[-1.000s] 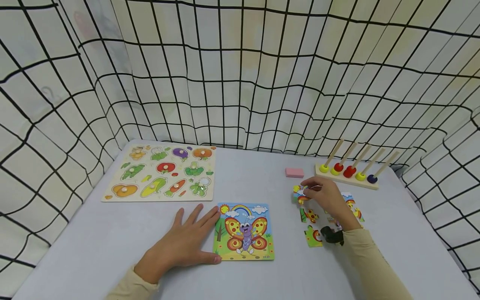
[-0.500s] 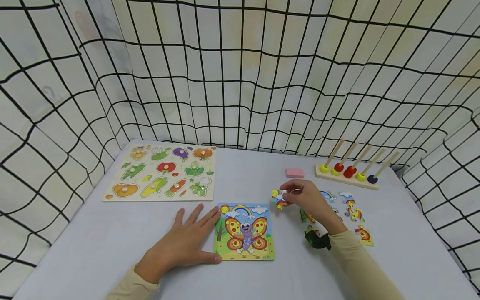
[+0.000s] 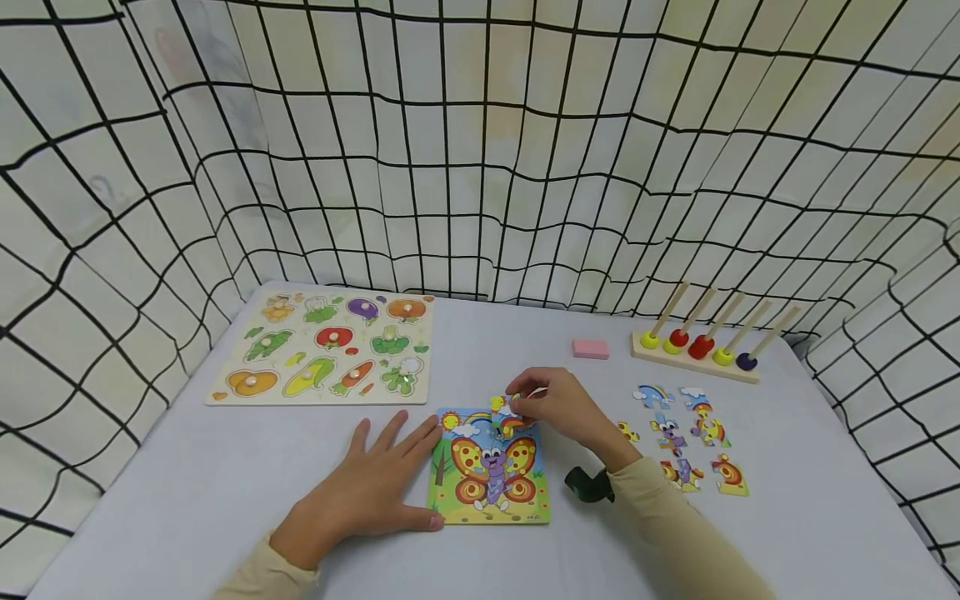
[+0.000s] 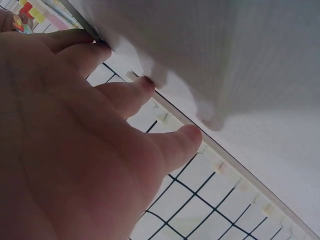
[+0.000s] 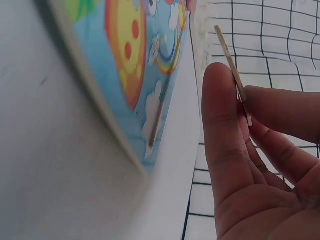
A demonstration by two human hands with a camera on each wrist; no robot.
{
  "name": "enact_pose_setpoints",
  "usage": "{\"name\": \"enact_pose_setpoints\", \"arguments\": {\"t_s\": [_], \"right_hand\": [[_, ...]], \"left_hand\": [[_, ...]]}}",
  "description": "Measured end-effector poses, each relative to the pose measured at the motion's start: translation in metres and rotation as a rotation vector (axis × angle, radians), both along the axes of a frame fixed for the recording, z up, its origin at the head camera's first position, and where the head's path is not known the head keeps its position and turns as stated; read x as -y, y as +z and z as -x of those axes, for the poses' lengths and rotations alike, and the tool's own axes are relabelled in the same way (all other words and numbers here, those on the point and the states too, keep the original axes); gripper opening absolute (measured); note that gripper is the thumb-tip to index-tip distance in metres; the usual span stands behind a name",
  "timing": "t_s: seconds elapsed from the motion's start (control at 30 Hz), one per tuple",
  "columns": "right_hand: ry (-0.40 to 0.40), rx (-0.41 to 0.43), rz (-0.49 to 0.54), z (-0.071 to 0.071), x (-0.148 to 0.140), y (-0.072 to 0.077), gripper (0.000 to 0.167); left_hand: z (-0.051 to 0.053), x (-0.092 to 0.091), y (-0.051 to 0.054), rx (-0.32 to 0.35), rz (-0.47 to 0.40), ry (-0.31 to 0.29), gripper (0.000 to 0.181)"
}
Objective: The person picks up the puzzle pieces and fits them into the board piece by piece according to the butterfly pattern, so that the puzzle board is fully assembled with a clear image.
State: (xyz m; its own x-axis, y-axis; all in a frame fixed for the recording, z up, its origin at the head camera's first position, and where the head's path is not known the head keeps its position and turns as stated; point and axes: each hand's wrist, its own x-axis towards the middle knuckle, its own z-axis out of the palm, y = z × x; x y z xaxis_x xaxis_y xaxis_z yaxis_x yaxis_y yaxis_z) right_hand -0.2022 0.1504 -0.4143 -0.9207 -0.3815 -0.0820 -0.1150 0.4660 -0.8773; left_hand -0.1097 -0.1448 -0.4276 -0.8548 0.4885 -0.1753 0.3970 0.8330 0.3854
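The right hand (image 3: 567, 410) pinched a flat, colourful wooden puzzle piece (image 3: 505, 420), likely light and stiff, best held by its edge.

The right hand (image 3: 566, 408) has carried a puzzle piece (image 3: 506, 421) over the butterfly board (image 3: 491, 475).

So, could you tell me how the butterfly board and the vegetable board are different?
The butterfly board is smaller and nearly square; the vegetable board is larger and wider than deep. The butterfly board shows one colourful scene, while the vegetable board shows many separate vegetables on a pale ground. The butterfly board lies nearer the camera; the vegetable board lies farther back. Both lie flat on the white table.
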Motion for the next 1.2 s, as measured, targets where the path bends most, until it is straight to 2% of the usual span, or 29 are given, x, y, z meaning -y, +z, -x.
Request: {"name": "enact_pose_setpoints", "arguments": {"t_s": [0.23,0.4,0.57,0.8,1.2], "right_hand": [[0.058,0.004,0.029,0.002,0.024,0.002,0.009],[0.088,-0.027,0.003,0.003,0.04,0.002,0.007],[0.092,-0.046,-0.044,0.003,0.053,0.0,0.005],[0.112,0.018,-0.026,0.001,0.064,-0.004,0.004],[0.115,-0.008,-0.098,-0.004,0.075,-0.008,0.008]], "left_hand": [[0.0,0.0,0.001,-0.002,0.009,-0.004,0.115],[0.0,0.0,0.001,-0.003,0.012,-0.006,0.115],[0.0,0.0,0.0,-0.006,0.009,-0.007,0.115],[0.0,0.0,0.0,-0.008,0.014,-0.006,0.115],[-0.001,0.0,0.001,-0.005,0.009,-0.009,0.114]]}}
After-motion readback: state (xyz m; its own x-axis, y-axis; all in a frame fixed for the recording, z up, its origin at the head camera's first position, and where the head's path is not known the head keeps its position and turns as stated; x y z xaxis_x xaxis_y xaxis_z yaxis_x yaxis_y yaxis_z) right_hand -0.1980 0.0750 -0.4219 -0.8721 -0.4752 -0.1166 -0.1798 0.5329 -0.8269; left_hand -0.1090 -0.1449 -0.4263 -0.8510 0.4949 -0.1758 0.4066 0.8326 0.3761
